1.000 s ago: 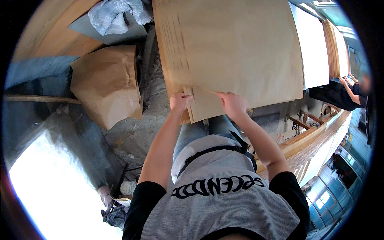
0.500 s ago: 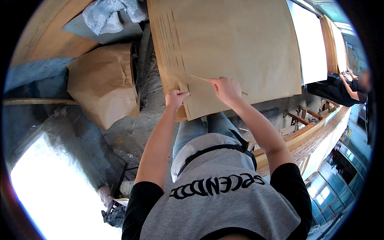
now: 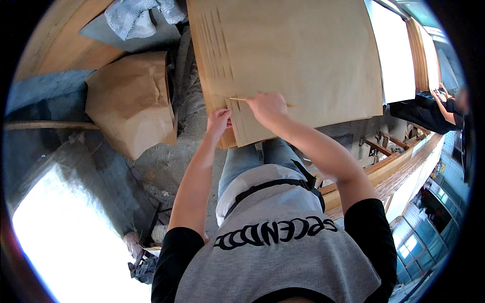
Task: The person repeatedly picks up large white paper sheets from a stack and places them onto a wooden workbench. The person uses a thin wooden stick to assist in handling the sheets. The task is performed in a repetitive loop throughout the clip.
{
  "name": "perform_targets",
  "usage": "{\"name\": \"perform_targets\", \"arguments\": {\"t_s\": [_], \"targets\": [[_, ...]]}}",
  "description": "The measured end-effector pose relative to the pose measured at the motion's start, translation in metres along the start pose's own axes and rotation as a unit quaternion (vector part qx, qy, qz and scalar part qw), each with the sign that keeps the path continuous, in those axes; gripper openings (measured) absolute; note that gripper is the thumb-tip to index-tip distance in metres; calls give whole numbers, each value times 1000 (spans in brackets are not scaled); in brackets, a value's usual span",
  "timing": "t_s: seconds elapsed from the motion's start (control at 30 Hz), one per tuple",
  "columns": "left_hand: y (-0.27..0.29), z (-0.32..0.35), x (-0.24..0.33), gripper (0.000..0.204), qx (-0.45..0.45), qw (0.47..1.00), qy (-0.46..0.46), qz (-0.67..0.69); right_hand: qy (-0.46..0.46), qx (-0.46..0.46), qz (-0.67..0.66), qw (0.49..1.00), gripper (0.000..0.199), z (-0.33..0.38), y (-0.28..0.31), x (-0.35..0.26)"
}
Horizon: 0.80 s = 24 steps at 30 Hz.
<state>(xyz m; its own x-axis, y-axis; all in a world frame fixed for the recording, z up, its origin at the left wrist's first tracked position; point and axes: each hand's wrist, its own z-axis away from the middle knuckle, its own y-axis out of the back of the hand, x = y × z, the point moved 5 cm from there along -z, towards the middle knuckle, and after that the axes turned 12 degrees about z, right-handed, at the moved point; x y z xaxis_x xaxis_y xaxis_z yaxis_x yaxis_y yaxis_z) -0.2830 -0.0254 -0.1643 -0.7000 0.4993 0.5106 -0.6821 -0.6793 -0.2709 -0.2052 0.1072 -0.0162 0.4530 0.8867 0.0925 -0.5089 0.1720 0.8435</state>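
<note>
- Fingers of the right hand (image 3: 269, 107) clasp a thin stick (image 3: 238, 99) at the left side of a brown paper stack (image 3: 308, 60).
- Fingers of the left hand (image 3: 218, 121) curl together by the stack's near left edge; whether they pinch paper cannot be told.
- Stack lies before the person's legs (image 3: 237, 164).

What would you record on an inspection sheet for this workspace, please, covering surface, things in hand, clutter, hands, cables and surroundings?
Surface: mostly hidden under brown sheets.
Things in hand: brown sheets, their left edges staggered; a thin stick over them.
Clutter: creased brown paper at left; white cloth at upper left.
Hands: right hand grips the stick; left hand is at the sheets' near left edge, hold unclear.
Cables: nothing seen.
Surroundings: co-worker at far right.
</note>
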Motion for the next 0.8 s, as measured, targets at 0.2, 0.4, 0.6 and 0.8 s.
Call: {"name": "perform_targets", "arguments": {"t_s": [0.2, 0.4, 0.6, 0.8], "targets": [[0, 1, -3, 21, 28, 999, -38, -17, 13, -1, 9, 1000, 14, 9, 16, -12], [-2, 2, -7, 23, 20, 998, -59, -2, -11, -25, 16, 1000, 13, 16, 0, -5], [-5, 17, -17, 31, -49, 996, -11, 77, -44, 128, -283, 949, 18, 40, -9, 42], [-46, 93, -64, 47, -171, 943, -23, 284, -44, -72, -475, 876, 31, 100, -121, 116]]}}
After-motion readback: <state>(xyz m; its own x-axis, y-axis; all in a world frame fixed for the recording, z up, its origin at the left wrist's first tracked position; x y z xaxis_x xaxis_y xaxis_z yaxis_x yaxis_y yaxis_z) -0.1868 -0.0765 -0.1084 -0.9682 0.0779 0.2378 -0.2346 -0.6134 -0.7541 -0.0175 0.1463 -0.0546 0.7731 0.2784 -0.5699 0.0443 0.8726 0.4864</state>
